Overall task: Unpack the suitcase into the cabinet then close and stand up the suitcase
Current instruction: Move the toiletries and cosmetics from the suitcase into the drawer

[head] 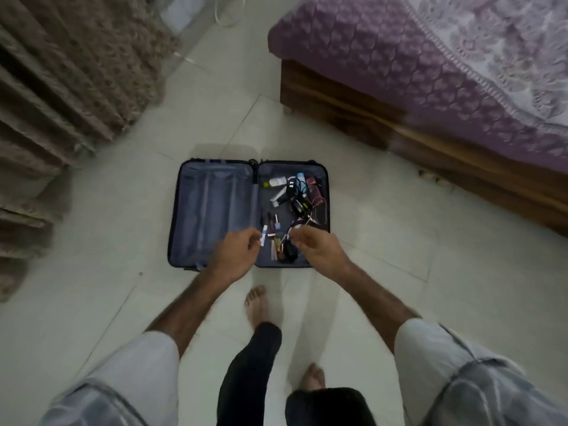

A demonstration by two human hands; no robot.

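One open suitcase (215,210), two hands (236,252) (319,250) above, two bare feet (256,304).

Suitcase (249,213) lying open on the floor (384,272), small items (299,198) loose in its right half (left half bare lining), bed (430,72) behind and right of the suitcase, curtain (61,81) behind and left, both feet before it

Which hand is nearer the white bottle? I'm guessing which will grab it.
Left, narrowly. The left hand is below and left of the white bottle; the right hand is below and right of it.
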